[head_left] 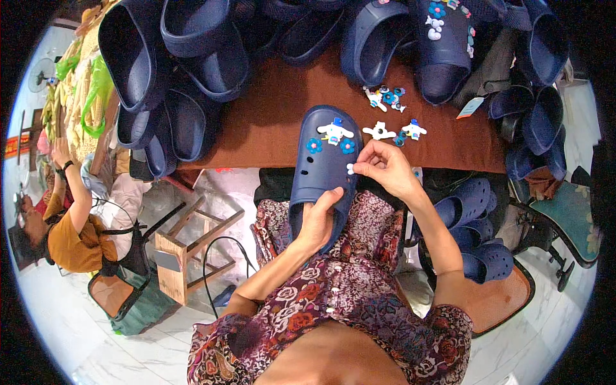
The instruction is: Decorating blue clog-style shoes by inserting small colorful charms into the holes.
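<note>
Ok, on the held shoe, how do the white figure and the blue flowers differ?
The white figure spreads wide; the blue flowers are rounder. The white figure is larger than either blue flower, and nearer the toe. Both sit on the blue shoe.

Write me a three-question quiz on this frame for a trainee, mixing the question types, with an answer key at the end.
1. While the left hand holds the navy clog, what is the right hand touching?
A) the white tag
B) a small white charm
C) the wooden stool

2. True or false: every charm in view is fixed to a clog.

3. How many blue flower charms sit on the front of the held clog?

Key:
1. B, at the clog's right side.
2. False; loose charms lie on the brown cloth.
3. Two, one toward each side of the clog.
</note>
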Demonstrator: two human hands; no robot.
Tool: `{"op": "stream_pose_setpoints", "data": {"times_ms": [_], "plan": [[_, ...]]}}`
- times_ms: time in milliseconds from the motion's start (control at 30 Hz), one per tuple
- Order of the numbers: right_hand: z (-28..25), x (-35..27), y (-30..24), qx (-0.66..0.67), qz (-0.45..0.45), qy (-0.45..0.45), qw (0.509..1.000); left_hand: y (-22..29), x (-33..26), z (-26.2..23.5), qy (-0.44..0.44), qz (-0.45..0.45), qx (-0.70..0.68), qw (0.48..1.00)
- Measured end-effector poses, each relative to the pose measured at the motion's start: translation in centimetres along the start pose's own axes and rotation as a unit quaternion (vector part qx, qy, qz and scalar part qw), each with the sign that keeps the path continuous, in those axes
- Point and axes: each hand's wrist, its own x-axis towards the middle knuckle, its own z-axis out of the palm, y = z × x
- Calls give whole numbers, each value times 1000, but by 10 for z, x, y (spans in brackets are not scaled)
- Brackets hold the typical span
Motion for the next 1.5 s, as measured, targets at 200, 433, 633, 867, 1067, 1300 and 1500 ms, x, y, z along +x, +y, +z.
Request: {"op": "stream_pose_setpoints", "data": {"times_ms": [200,433,633,867,1067,1300,1500], "plan": [[6,-3,4,27,3,16,1000,-2,2,-7,-17,-5,1,1000],[46,-22,27,124,-108,162,973,1,0,0,-2,20,27,999],[2,-27,18,-218,-167,287,918,8,-3,3,13,9,45,999],[-33,-21,27,-328,-143,308,882,4,-5,-4,-6,41,84,996],[-38,-17,23,-332,-117,283,892,2,-8,-5,4,43,105,993],[-10,-34,11,-82,-93,190,974,1,-6,-9,-3,33,112,993],[35,-39,12,124,-61,63,988,7,-11,-1,-5,47,116,992]]}}
